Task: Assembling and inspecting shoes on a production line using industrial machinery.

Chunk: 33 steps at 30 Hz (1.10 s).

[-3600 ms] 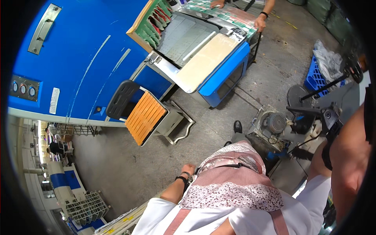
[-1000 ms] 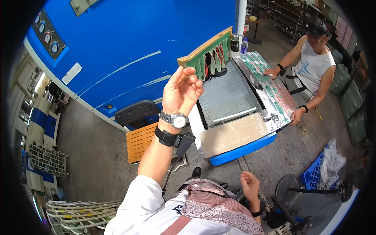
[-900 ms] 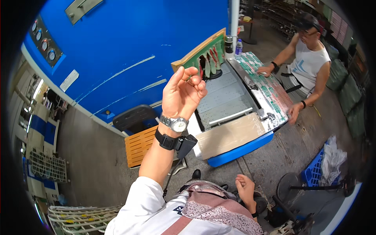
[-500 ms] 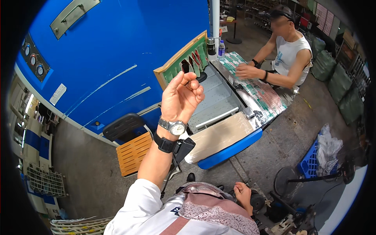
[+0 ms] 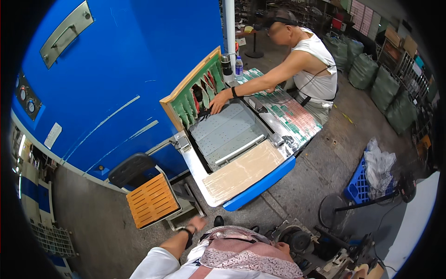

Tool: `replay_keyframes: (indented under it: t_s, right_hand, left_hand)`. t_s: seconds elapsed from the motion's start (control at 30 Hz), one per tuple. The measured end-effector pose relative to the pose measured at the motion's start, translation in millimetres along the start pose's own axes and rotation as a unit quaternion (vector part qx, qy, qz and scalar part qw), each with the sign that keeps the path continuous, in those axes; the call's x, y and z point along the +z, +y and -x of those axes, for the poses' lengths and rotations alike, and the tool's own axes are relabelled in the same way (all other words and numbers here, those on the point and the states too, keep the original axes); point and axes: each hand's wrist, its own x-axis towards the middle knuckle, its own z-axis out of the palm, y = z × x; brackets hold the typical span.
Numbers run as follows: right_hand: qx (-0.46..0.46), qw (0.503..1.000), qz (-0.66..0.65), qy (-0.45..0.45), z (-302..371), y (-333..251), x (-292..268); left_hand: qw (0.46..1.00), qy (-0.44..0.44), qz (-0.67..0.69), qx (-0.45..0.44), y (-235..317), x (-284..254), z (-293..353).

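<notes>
My left hand [image 5: 197, 224] is lowered near my waist, between the slatted chair and my apron [image 5: 253, 251]. A dark band circles its wrist. The hand is small and smeared here, so its finger shape and any contents are unclear. At the right side of the apron, my right hand [image 5: 283, 248] hangs low, its fingers mostly hidden. Both hands are apart from the grey perforated tray [image 5: 227, 132] of the workstation ahead. Across it, a co-worker's hand [image 5: 218, 102] reaches to the tray's far left edge, beside a green-lined wooden frame [image 5: 188, 104] holding dark and red pieces.
A folding chair with an orange slatted seat [image 5: 152, 200] stands left of the workstation. A large blue cabinet [image 5: 125, 60] rises behind it. A dark machine [image 5: 295, 239] is close on my right, with a blue basket [image 5: 357, 183] beyond. A bottle [image 5: 239, 68] stands beside the frame.
My left hand has dropped from in front of the tray to near my waist. The co-worker has leaned in and stretched an arm across the tray. My view has shifted slightly right.
</notes>
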Motion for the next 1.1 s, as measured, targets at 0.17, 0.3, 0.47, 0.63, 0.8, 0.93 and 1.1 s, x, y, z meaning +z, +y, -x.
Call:
replay_keyframes:
  t_s: [0.17, 0.3, 0.47, 0.63, 0.8, 0.93, 1.1]
  right_hand:
    - [0.061, 0.998, 0.000, 0.004, 6.6, 45.9, -2.7]
    - [0.042, 0.997, -0.062, -0.023, 22.6, -8.3, -3.9]
    - [0.013, 0.991, -0.126, -0.042, 2.7, -38.0, 8.4]
    - [-0.019, 0.966, -0.248, -0.064, -28.0, -19.2, 23.9]
    - [0.015, 0.974, -0.227, -0.025, -14.3, 2.8, 25.1]
    - [0.055, 0.991, -0.120, -0.024, 28.8, -11.4, 10.3]
    - [0.046, 0.994, -0.100, -0.004, 37.3, 12.0, 17.9]
  left_hand:
    - [0.952, -0.120, -0.049, -0.277, -121.3, 69.3, 56.1]
    - [0.976, -0.115, -0.009, -0.184, -124.3, 91.5, 65.8]
    - [0.985, -0.092, -0.081, -0.122, -78.8, 85.8, 12.8]
    - [0.999, -0.018, 0.006, -0.034, -59.2, 54.0, 14.0]
    - [0.998, -0.044, -0.037, -0.003, -44.8, 57.8, 2.9]
    - [0.997, -0.052, -0.037, 0.041, -46.2, 60.2, 1.3]
    - [0.997, -0.046, -0.041, 0.049, -59.2, 62.7, -5.2]
